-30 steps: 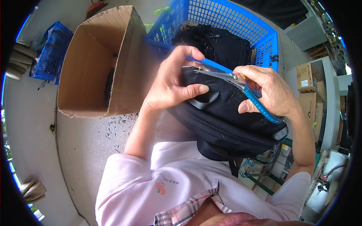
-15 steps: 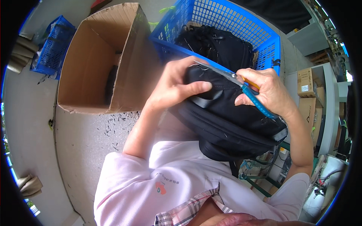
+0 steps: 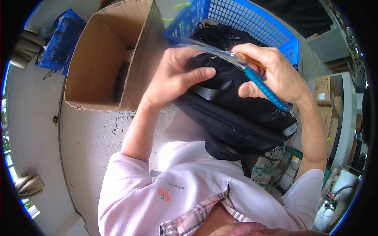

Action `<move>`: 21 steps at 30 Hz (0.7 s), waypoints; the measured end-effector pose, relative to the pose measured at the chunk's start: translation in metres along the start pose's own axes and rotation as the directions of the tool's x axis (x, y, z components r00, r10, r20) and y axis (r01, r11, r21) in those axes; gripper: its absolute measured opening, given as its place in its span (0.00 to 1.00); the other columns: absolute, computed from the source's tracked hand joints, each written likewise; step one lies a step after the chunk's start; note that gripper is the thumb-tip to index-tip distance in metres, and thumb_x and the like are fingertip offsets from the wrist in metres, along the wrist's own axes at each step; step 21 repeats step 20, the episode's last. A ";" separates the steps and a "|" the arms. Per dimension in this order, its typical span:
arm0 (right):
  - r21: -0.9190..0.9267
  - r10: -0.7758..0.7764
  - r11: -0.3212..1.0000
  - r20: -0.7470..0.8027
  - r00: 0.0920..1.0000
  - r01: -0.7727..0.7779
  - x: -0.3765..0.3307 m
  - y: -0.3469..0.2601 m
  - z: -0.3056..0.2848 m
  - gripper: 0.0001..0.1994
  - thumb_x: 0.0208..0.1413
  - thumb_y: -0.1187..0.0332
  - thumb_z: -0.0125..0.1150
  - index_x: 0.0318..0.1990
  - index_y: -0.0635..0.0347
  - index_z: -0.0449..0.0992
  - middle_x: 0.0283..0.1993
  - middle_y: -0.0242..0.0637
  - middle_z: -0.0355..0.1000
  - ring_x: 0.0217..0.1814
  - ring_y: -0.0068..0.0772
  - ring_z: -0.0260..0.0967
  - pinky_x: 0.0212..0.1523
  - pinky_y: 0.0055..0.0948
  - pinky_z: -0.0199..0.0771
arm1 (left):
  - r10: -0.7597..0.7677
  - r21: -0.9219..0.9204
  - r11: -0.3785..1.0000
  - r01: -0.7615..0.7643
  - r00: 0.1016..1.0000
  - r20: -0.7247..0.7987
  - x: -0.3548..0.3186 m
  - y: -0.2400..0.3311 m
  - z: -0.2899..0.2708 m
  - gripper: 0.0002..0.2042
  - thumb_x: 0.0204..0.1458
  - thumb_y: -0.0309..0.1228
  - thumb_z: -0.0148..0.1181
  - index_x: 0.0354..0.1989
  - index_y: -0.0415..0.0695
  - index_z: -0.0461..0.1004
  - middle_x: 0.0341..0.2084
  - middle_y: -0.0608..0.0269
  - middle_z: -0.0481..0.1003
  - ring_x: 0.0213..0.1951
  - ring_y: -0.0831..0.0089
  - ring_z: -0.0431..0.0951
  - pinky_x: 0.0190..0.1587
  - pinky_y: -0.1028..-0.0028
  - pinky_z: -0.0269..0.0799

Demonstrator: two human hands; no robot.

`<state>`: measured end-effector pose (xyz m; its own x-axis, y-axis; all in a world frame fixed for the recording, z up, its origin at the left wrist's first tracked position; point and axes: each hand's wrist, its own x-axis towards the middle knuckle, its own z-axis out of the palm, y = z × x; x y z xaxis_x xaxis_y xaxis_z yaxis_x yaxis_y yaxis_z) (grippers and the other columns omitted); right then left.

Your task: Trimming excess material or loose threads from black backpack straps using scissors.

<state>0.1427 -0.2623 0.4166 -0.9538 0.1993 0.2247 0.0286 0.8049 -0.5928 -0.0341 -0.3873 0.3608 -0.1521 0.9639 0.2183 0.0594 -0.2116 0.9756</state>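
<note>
A black fabric bag (image 3: pixel 236 118), which looks like a backpack with piping and straps, lies over my lap. My left hand (image 3: pixel 171 76) is closed on its upper left edge, with the thumb pressed on the cloth. In my right hand (image 3: pixel 277 72) is a pair of scissors (image 3: pixel 263 88) with one blue and one yellow handle. Their blades point left across the bag's top edge towards my left fingers and look smeared by motion. Whether they touch a thread cannot be made out. Pale loose threads show along the bag's edge.
Beyond my hands stands a blue plastic crate (image 3: pixel 289 43) with black bags inside. An open cardboard box (image 3: pixel 88 51) is at the left, a smaller blue crate (image 3: pixel 59 45) behind it. Dark scraps (image 3: pixel 118 125) litter the floor. Cartons (image 3: pixel 323 92) sit on a shelf at the right.
Both hands, the bag and the scissors have shifted slightly up and left in view. The scissor blades now reach further left, past the bag's edge. Both grips stay the same.
</note>
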 end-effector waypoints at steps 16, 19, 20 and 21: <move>0.018 0.128 0.991 0.110 0.986 -0.131 -0.017 0.009 -0.002 0.26 0.34 0.51 0.69 0.32 0.65 0.69 0.14 0.30 0.59 0.15 0.21 0.55 0.19 0.23 0.57 | 0.079 0.058 0.995 -0.081 0.996 0.039 0.002 -0.009 0.003 0.12 0.41 0.29 0.63 0.31 0.34 0.73 0.23 0.60 0.74 0.28 0.75 0.72 0.35 0.77 0.67; 0.005 0.138 0.990 0.102 0.985 -0.139 -0.017 0.010 -0.001 0.24 0.36 0.52 0.68 0.32 0.64 0.70 0.16 0.31 0.63 0.16 0.25 0.57 0.20 0.23 0.59 | 0.035 0.051 0.998 -0.037 0.999 0.040 0.002 -0.004 0.003 0.13 0.41 0.31 0.63 0.32 0.34 0.73 0.24 0.59 0.74 0.28 0.74 0.72 0.35 0.76 0.67; 0.016 0.143 0.989 0.102 0.984 -0.146 -0.017 0.010 0.001 0.23 0.37 0.52 0.67 0.32 0.63 0.71 0.17 0.32 0.66 0.16 0.27 0.59 0.20 0.24 0.59 | 0.029 0.047 0.998 -0.031 0.999 0.042 0.001 -0.005 0.004 0.13 0.41 0.31 0.63 0.32 0.34 0.73 0.24 0.59 0.74 0.28 0.74 0.72 0.35 0.76 0.67; 0.016 0.143 0.989 0.102 0.984 -0.146 -0.017 0.010 0.001 0.23 0.37 0.52 0.67 0.32 0.63 0.71 0.17 0.32 0.66 0.16 0.27 0.59 0.20 0.24 0.59 | 0.029 0.047 0.998 -0.031 0.999 0.042 0.001 -0.005 0.004 0.13 0.41 0.31 0.63 0.32 0.34 0.73 0.24 0.59 0.74 0.28 0.74 0.72 0.35 0.76 0.67</move>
